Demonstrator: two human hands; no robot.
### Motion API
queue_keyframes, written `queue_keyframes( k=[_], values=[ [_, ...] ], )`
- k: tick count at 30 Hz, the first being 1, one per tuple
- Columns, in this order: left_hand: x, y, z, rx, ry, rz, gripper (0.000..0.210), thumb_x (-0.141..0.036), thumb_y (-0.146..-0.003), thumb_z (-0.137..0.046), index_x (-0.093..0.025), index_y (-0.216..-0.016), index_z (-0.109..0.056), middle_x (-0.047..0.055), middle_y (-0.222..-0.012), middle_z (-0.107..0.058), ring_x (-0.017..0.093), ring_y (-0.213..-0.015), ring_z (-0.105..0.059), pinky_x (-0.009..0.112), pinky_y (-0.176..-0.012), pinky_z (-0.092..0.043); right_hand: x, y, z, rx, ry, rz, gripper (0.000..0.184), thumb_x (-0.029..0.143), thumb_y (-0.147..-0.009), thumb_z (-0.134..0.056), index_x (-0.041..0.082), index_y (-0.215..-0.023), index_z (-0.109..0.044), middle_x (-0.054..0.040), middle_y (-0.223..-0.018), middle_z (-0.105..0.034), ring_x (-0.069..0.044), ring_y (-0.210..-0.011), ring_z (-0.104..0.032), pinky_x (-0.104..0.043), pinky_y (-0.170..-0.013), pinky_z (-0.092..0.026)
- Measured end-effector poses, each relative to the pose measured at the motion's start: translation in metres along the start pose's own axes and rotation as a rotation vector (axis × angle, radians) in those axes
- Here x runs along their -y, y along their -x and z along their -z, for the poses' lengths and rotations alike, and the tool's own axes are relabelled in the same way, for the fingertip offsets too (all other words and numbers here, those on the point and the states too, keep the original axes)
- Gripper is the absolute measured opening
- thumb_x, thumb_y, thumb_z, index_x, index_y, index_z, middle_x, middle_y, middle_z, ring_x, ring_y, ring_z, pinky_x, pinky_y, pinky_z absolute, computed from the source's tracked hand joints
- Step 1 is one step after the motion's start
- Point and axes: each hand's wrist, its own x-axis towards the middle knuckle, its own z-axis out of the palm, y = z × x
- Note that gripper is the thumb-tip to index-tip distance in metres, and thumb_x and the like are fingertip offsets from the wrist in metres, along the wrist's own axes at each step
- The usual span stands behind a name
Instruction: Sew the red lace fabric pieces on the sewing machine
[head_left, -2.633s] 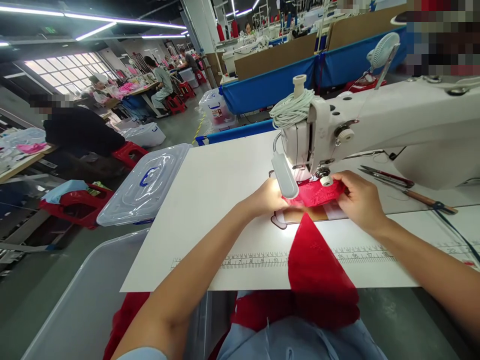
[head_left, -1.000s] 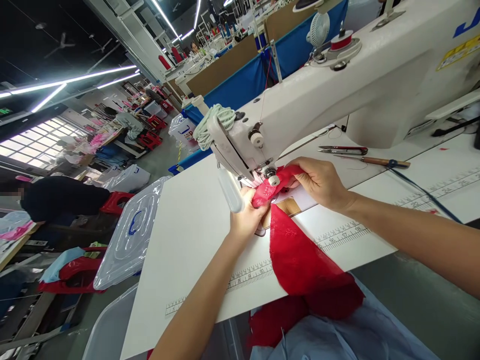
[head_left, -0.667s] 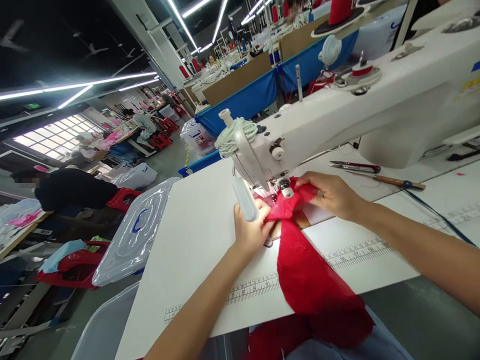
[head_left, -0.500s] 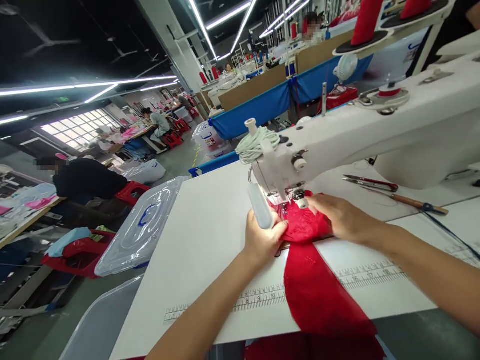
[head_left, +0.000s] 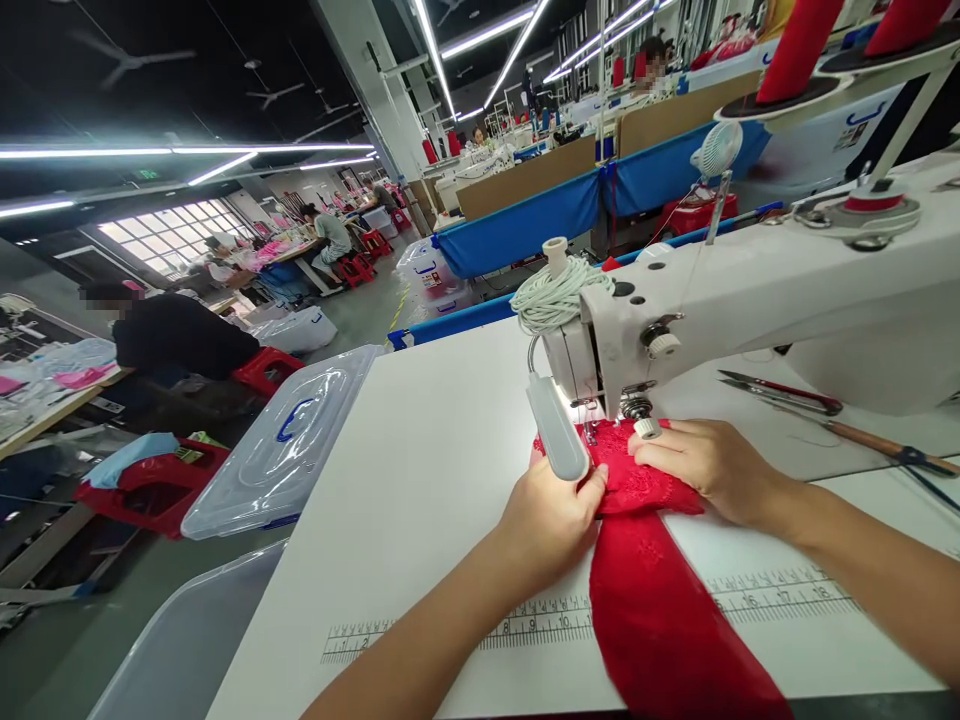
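Red lace fabric (head_left: pixel 652 600) lies under the needle area of a white sewing machine (head_left: pixel 750 310), and a long piece of it hangs down over the table's front edge. My left hand (head_left: pixel 551 520) grips the fabric's left side, thumb on top; its other fingers are partly hidden behind the small grey lamp (head_left: pixel 559 430). On the right side of the fabric, my right hand (head_left: pixel 712 465) has its fingers bent and pressed onto the lace, close to the presser foot (head_left: pixel 590 430). The fabric's far edge is partly covered by the machine head.
Thread snips (head_left: pixel 795 392) and a wooden-handled tool (head_left: pixel 885 440) lie right of my right hand. A ruler scale (head_left: pixel 525 625) runs along the white table (head_left: pixel 360 480). Left of it stands a lidded clear plastic box (head_left: pixel 292 430). Red thread cones (head_left: pixel 799 50) stand above. Other people sit further off.
The view has shifted, so the machine appears lower and further right. My right fingers have moved from the fabric's right edge onto its top. My left hand still holds the left side.
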Motion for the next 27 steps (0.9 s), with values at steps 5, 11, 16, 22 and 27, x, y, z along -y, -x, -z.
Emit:
queue_keyframes(
  k=[5, 11, 16, 22, 27],
  values=[
    [-0.001, 0.008, 0.002, 0.018, -0.123, -0.093, 0.065, -0.058, -0.098, -0.032, -0.006, -0.124, -0.062, 0.022, -0.107, -0.066, 0.030, -0.089, -0.063, 0.042, -0.069, -0.054, -0.001, 0.002, -0.003, 0.016, 0.070, -0.031, 0.030, 0.010, -0.097, -0.041, 0.020, -0.074, -0.057, -0.0007, -0.069, -0.057, -0.015, -0.061, -0.045, -0.027, -0.054, -0.031],
    [-0.001, 0.011, -0.007, -0.035, -0.172, -0.077, 0.093, -0.074, -0.092, -0.006, -0.008, -0.127, -0.062, 0.022, -0.113, -0.067, 0.030, -0.094, -0.064, 0.040, -0.071, -0.055, 0.001, 0.002, -0.002, 0.021, 0.093, -0.042, 0.030, 0.006, -0.093, -0.043, 0.021, -0.074, -0.060, -0.0009, -0.066, -0.056, -0.016, -0.059, -0.045, -0.029, -0.052, -0.030],
    [-0.003, 0.010, -0.009, -0.046, -0.165, -0.058, 0.097, -0.073, -0.092, -0.001, -0.008, -0.124, -0.065, 0.022, -0.110, -0.067, 0.030, -0.093, -0.064, 0.040, -0.070, -0.055, -0.001, 0.003, -0.002, 0.017, 0.086, -0.051, 0.030, 0.009, -0.096, -0.041, 0.020, -0.076, -0.061, -0.0011, -0.067, -0.057, -0.016, -0.061, -0.046, -0.029, -0.053, -0.030],
    [-0.003, 0.010, -0.011, -0.061, -0.175, -0.090, 0.095, -0.072, -0.092, -0.003, -0.007, -0.128, -0.063, 0.022, -0.111, -0.068, 0.029, -0.091, -0.064, 0.039, -0.071, -0.055, -0.003, 0.006, -0.004, 0.026, 0.065, -0.060, 0.029, 0.010, -0.095, -0.040, 0.021, -0.078, -0.061, -0.0014, -0.070, -0.059, -0.016, -0.064, -0.047, -0.028, -0.055, -0.029],
    [-0.002, 0.011, -0.012, -0.017, -0.204, -0.088, 0.090, -0.076, -0.091, -0.016, -0.009, -0.131, -0.061, 0.022, -0.112, -0.067, 0.031, -0.095, -0.063, 0.041, -0.073, -0.055, -0.002, 0.006, -0.002, 0.054, 0.076, -0.098, 0.029, 0.006, -0.092, -0.042, 0.021, -0.077, -0.061, -0.0017, -0.071, -0.060, -0.016, -0.064, -0.049, -0.028, -0.054, -0.031]
  ],
)
